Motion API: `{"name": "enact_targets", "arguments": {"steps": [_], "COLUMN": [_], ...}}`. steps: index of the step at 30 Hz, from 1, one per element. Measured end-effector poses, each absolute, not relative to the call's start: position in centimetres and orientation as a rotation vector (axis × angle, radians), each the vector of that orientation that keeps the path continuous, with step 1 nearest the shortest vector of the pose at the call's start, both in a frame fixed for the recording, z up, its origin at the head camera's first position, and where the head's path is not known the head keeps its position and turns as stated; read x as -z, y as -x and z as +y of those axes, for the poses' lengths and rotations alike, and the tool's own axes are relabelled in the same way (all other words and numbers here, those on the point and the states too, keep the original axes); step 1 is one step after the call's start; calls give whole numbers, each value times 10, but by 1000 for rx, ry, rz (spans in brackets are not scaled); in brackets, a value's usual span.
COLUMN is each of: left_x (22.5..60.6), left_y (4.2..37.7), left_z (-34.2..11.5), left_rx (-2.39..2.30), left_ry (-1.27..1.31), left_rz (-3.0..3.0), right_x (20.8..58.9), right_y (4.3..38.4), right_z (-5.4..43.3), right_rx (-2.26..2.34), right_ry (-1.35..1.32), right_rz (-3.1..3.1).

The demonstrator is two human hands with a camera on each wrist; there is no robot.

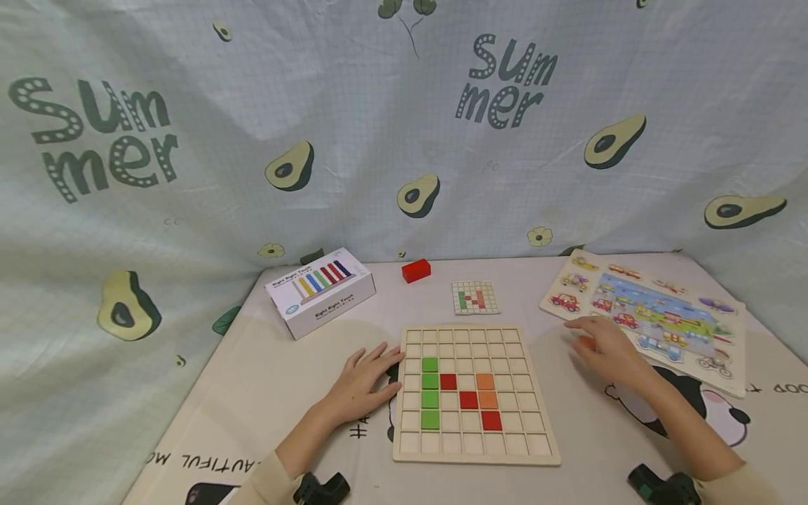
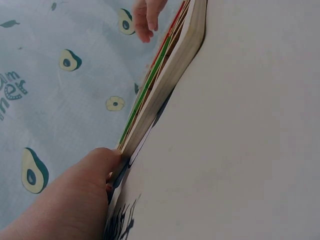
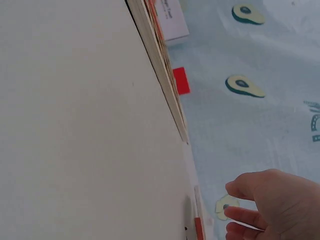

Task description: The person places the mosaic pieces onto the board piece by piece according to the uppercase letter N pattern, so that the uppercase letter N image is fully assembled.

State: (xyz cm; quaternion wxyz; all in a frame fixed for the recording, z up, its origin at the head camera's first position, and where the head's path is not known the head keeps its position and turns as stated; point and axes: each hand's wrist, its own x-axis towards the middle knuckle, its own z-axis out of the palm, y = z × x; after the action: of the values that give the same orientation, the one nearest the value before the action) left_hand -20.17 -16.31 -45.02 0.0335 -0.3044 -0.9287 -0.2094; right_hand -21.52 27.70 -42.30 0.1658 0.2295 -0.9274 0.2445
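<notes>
A wooden grid board lies on the table, with several green tiles, three red tiles and two orange tiles in its cells. My left hand rests at the board's left edge with fingers spread; its thumb touches the rim in the left wrist view. To the right of the board, my right hand hovers by the picture puzzle's near left edge, fingers loosely bent, nothing seen between them. An orange piece shows below that hand, partly hidden by the fingers in the head view.
Behind the board lie a small pattern card and a red block. A white box sits at the back left. The vehicle picture puzzle covers the right side. A patterned curtain hangs behind the table.
</notes>
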Motion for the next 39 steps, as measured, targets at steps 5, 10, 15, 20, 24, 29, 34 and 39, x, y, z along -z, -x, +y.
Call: {"name": "enact_targets", "arguments": {"steps": [5, 10, 15, 20, 24, 29, 34, 39], "left_x": [450, 450, 450, 449, 449, 449, 449, 450], "left_y": [201, 200, 199, 200, 200, 201, 201, 202], "left_z": [-164, -165, -165, -165, -165, -165, -165, -165], "left_rx": [649, 659, 670, 663, 661, 658, 657, 649], "left_ry": [934, 936, 938, 940, 943, 942, 942, 945], "left_rz": [-2857, -2859, -2850, -2855, -2849, -2846, -2848, -2848], "right_x": [422, 428, 434, 434, 434, 436, 436, 436], "right_y": [214, 215, 216, 216, 216, 217, 217, 217], "right_z": [288, 296, 301, 303, 303, 302, 301, 301], "right_rx": [-699, -709, -695, -663, -650, -628, -611, -628], "right_ry": [-616, -572, -554, -549, -530, -515, -516, -530], "right_rz": [-2670, -2692, -2698, -2745, -2780, -2791, -2777, -2759]}}
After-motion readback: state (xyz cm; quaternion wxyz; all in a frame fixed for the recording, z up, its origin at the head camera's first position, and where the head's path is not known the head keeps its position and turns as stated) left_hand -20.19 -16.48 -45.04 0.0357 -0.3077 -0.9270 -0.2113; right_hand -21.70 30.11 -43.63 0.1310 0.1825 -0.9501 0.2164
